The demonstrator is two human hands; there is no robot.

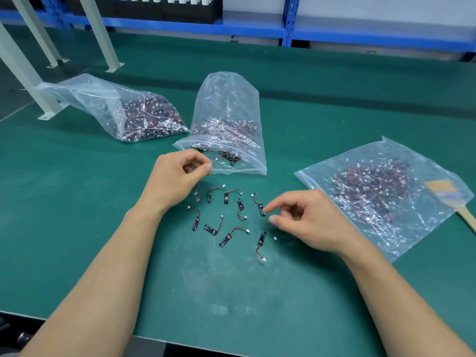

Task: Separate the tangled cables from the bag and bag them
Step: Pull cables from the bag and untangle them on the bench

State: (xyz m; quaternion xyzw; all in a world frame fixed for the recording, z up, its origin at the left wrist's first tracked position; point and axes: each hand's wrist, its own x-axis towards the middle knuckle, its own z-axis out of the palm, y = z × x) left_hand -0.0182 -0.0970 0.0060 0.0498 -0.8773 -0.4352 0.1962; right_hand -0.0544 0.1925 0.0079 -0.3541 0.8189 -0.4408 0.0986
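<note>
Several separated cables (226, 237), each a short black strip with a red wire and a white plug, lie spread on the green mat between my hands. A small clear zip bag (247, 164) holding a few cables lies just beyond them. My left hand (175, 176) is at that bag's near-left corner, thumb and forefinger together; whether they pinch the plastic is unclear. My right hand (306, 222) hovers at the right of the spread. Its forefinger tip touches one cable's black strip (261, 212), thumb apart, nothing held.
A tall clear bag (226, 99) of tangled cables stands behind the small one. Another full bag (116, 106) lies at the left. A flat bag of cables (381, 197) lies at the right with a brush (461, 212) on its edge. Posts (25, 70) and blue shelving (288, 29) stand behind.
</note>
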